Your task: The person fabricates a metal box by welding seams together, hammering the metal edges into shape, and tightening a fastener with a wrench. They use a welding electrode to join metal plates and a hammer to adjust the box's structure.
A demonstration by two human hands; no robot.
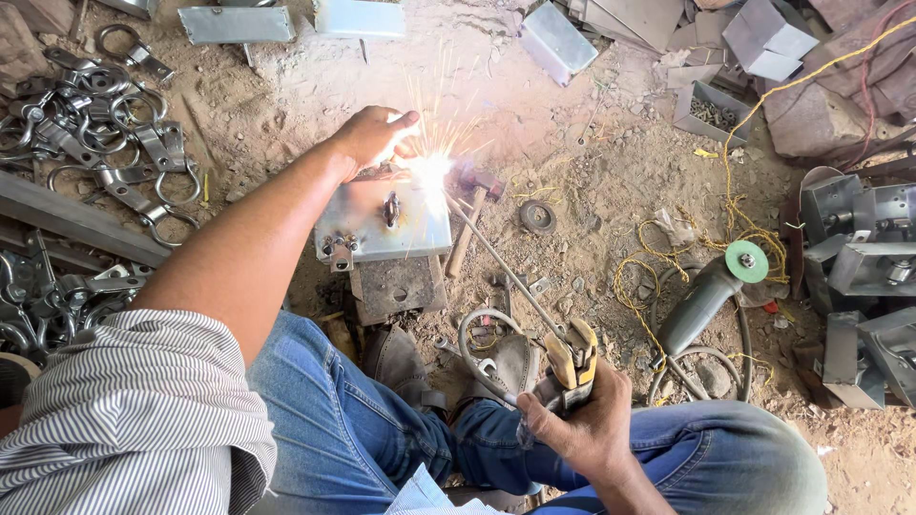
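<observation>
My right hand point(582, 424) is wrapped tight round the yellow-and-black electrode holder point(572, 355), fingers point(539, 412) curled shut on its grip. From its clamp a thin, straight welding rod point(501, 265) runs up and away to a white-hot arc point(429, 172) that throws fine sparks. A grey cable point(469, 345) loops off the holder beside my knee.

My left hand point(370, 136) lies at the far edge of the metal box point(382, 221), fingers pressed together and flat against its top rim, the tips just beside the arc. The box is folded sheet steel, pale grey and smooth, with a small dark latch on its face and a bolted tab at its near left corner. It sits on a rusty, pitted steel block point(396, 288) resting on the dirt floor point(572, 143), so the box lies between my two hands, touching the left and reached by the rod from the right.

Further out: a hammer point(472, 215) with a wooden handle just right of the box, an angle grinder point(706, 296) with a green disc lying in tangled yellow wire point(658, 257), a heap of shiny ringed clamps point(105, 143) at the left, and more folded steel boxes point(859, 248) at the right.
</observation>
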